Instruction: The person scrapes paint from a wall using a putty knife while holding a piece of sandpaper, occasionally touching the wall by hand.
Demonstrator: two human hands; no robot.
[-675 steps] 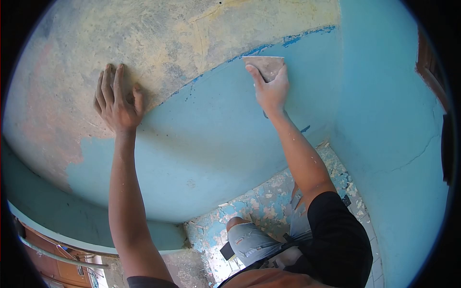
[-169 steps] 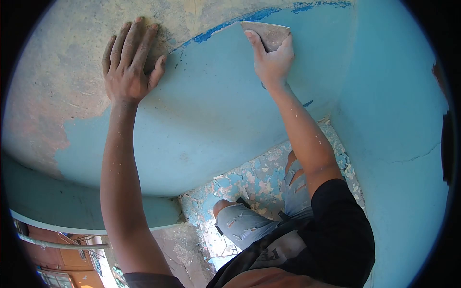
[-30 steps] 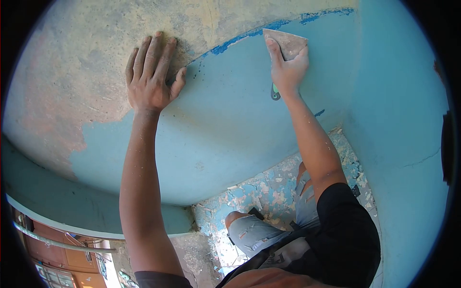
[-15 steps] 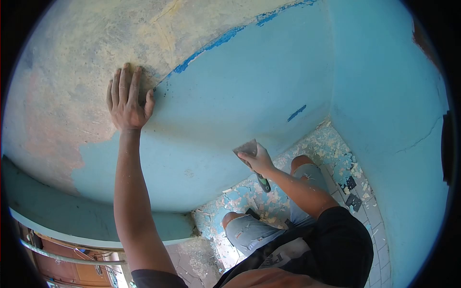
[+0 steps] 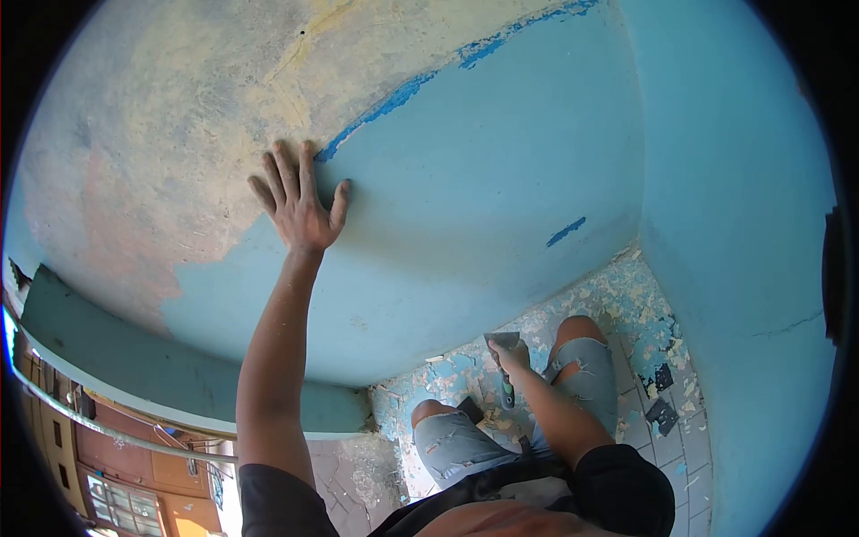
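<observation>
We have dropped our right hand [image 5: 514,356] and the scraper [image 5: 504,341] from the paint edge high on the wall [image 5: 465,206] to near our knees.

Renovation site, half-scraped blue wall [image 5: 501,170], paint flakes [image 5: 617,300]

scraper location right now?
Head view, lower centre-right: the scraper is in the right hand, down near the knees above the flake-littered floor, off the wall.

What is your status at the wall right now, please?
Left hand flat on wall, at paint edge. Right hand low, gripping scraper. Paint flakes litter floor.
</observation>
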